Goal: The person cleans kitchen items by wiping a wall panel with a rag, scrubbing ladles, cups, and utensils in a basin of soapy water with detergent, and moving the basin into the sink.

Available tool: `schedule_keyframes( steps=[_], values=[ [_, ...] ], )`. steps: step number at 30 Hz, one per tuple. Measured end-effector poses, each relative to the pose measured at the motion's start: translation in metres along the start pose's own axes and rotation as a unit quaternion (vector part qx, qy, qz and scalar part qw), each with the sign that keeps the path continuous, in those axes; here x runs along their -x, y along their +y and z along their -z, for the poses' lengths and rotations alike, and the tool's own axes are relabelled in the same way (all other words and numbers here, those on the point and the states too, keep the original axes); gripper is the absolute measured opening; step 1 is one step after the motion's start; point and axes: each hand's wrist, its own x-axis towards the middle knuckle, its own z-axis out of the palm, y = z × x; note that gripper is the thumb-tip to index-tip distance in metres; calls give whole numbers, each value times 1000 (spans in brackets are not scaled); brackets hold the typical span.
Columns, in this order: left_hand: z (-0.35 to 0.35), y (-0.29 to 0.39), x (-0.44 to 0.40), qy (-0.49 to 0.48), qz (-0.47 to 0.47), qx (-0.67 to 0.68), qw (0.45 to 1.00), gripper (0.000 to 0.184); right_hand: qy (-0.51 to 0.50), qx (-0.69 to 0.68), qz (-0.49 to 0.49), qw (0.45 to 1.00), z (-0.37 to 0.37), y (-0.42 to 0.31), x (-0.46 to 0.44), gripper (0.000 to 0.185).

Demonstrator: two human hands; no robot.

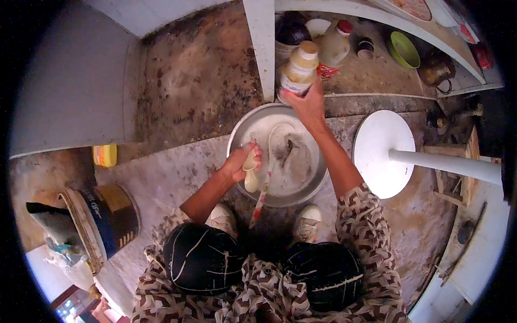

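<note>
My right hand (308, 105) is closed round a plastic jar (299, 70) with a pale lid and a label, held upright at the edge of the low cupboard. My left hand (245, 161) grips a cream plastic spoon (251, 180) over the near left side of a metal basin (234, 141). Whitish powder (301, 161) with a darker patch fills the basin's bottom. In it lies a ladle (265, 196) whose flower-patterned handle leans over the near rim, close to my left hand.
A red-capped bottle (335, 46), a green bowl (404, 49) and a dark cup (365, 48) stand in the cupboard. A white round stand (383, 156) is at right. To the left are a yellow container (105, 155) and a dark blue bucket (113, 218).
</note>
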Motion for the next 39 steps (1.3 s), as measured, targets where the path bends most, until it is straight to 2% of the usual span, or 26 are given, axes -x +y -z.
schedule_keyframes(
  steps=[2,4,7,8,11,12,15,18,24,30,33,39],
  values=[
    [2,-1,0,-26,18,-10,999,17,-18,-41,-86,995,16,-7,12,57],
    [-7,-1,4,-9,16,-30,999,18,-35,-59,-194,979,37,-41,24,56],
    [-9,1,0,-35,21,-46,998,20,-86,-112,-262,955,62,-47,41,55],
    [-8,0,-2,-50,24,-48,997,20,-92,-159,-254,950,67,-55,47,51],
    [-46,3,17,-55,-54,-196,978,23,-115,-306,-283,902,74,-63,65,53],
    [-55,2,21,-54,-44,-166,984,26,-124,-290,-317,894,76,-64,70,53],
    [-59,-1,26,-142,-8,-156,977,27,-124,-343,-293,884,68,-69,79,54],
    [-57,-2,26,-189,2,-184,965,28,-120,-311,-280,900,65,-69,81,55],
    [-69,-1,35,-163,11,-198,966,31,-150,-336,-269,890,62,-76,78,58],
    [-59,-2,33,-187,4,-184,965,26,-214,-408,-263,847,61,-83,72,68],
    [-58,-5,27,-184,-15,-197,963,27,-214,-438,-278,828,65,-81,70,73],
    [-56,0,31,-230,1,-145,962,31,-223,-442,-273,825,59,-82,70,79]
  ],
)
